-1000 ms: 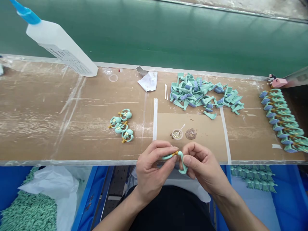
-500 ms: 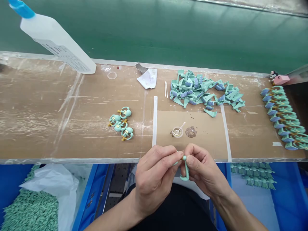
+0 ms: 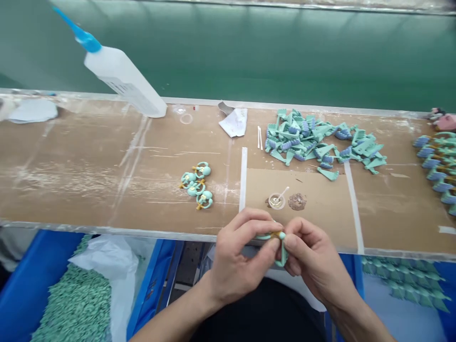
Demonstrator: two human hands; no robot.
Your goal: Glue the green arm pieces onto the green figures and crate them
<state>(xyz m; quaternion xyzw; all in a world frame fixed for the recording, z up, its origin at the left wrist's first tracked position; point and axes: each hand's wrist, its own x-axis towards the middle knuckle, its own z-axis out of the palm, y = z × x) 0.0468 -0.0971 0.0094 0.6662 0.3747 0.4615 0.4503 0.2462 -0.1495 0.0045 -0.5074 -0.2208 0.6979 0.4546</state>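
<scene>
Both hands meet over the near edge of the bench, pinching one small toy figure (image 3: 276, 235) with mint-green limbs and a mustard-yellow middle. My left hand (image 3: 242, 256) grips its yellow part between thumb and fingertips. At its pale green end, my right hand (image 3: 317, 256) pinches with thumb and forefinger; fingers cover part of the figure. A bent green limb (image 3: 282, 256) hangs between the hands. Just beyond them stands a little clear cup (image 3: 277, 201) with a cotton swab (image 3: 284, 194) leaning in it, beside a brown smear (image 3: 297, 202) on cardboard.
Mint-green and purple toy parts (image 3: 306, 135) lie heaped at the back. Several round-headed toy pieces (image 3: 197, 184) sit left, and a row of figures (image 3: 440, 161) stands far right. A white bottle (image 3: 124, 78) leans at the back. Blue bins (image 3: 147, 280) flank my lap below the bench.
My view has swung left, so the bench things appear farther right. Both hands still hold the figure; its yellow middle now shows more, and the hanging limb has turned.
</scene>
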